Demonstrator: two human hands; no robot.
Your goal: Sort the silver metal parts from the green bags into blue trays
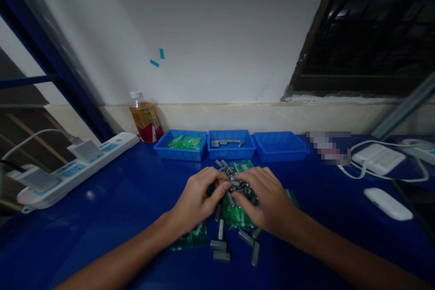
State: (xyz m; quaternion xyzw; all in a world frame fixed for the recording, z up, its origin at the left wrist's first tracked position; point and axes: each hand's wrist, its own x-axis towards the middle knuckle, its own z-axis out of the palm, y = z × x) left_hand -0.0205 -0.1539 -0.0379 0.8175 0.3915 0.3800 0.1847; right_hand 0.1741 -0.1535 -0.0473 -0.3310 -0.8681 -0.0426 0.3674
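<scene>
A heap of small grey metal bars [229, 198] lies partly on green plastic bags [234, 217] in the middle of the blue table. My left hand [200, 192] reaches in from the left, thumb and forefinger pinched at the end of one bar [234, 183]. Curled over the heap's right side is my right hand [268, 195], its thumb apart from its fingers and the fingertips close to that same bar. Several loose bars [218, 245] lie nearer to me. Another green bag [192, 238] shows below my left wrist. My hands hide part of the heap.
Behind the heap stand three blue trays: one with green bags [180, 153], one with metal bars [231, 152], and a right one [280, 152]. A drink bottle [144, 120], power strip [78, 167], white charger [379, 159] and white case [387, 204] flank them.
</scene>
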